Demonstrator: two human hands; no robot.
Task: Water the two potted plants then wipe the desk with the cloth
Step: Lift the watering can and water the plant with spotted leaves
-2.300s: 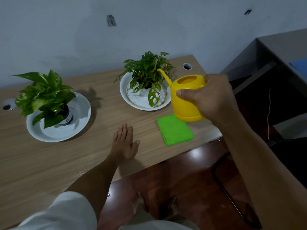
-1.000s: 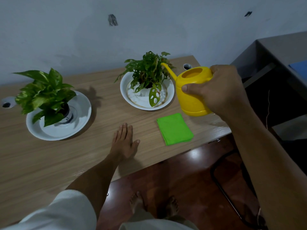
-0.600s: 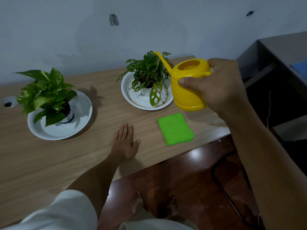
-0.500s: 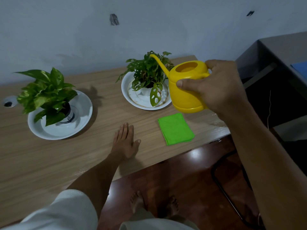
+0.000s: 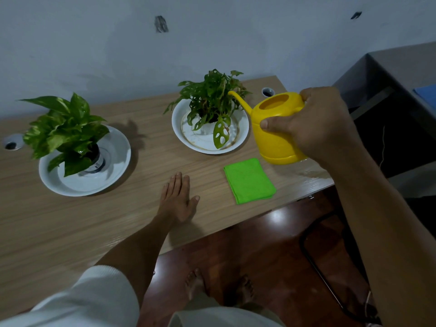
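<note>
**Head view: watering can held beside the right-hand plant, spout reaching into the leaves**

A yellow plastic watering can (image 5: pixel 279 135) is gripped by the right hand (image 5: pixel 313 123), with the thumb pressed across its side and the fingers curled round the handle at the back. It is held clear of the pale wood-grain bench (image 5: pixel 118 220), close to upright, with its round filler opening facing up. The long axis of the can runs from the hand leftward along the thin curved spout (image 5: pixel 238 100), whose tip lies among the outer leaves of the small plant with holed leaves in a white pot (image 5: pixel 212 102). That plant stands in a white round saucer (image 5: pixel 243 132) just to the left of the can; no water can be seen leaving the spout.

The relation that matters is therefore a short one: the spout already points at this plant, and a further tip to the left is judged to be all that pouring calls for. The broad-leaved variegated plant in a dark pot (image 5: pixel 63 131), set in a second white saucer (image 5: pixel 118 156), lies well apart at the left end, across the body from the can-holding hand. The left hand (image 5: pixel 178 197) is nearer to it but rests flat on the bench, fingers straight, holding nothing.

A folded bright green cloth (image 5: pixel 249 180) lies untouched on the bench between the two hands, just below the can. A wet-looking sheen is seen on the bench to its right.
</note>
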